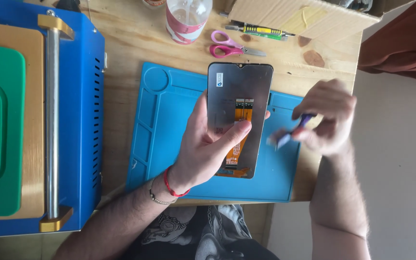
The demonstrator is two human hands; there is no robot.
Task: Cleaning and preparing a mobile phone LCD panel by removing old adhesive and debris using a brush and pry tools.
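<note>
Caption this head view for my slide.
Left hand holds a dark phone screen panel above a blue mat; right hand grips a blurred purple tool.

The left hand (203, 144) holds the phone screen panel (239, 120) over the mat (169, 144). To its right, the right hand (326, 118) grips a small tool (290, 132) (blurred). Beyond the hands lie scissors (232, 44) and a bottle (188, 19); the machine (39, 120) stands left of them.

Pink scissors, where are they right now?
In the head view, the pink scissors lie at the top centre on the wooden table, just above the phone screen panel, between the plastic bottle and the cardboard box.
</note>
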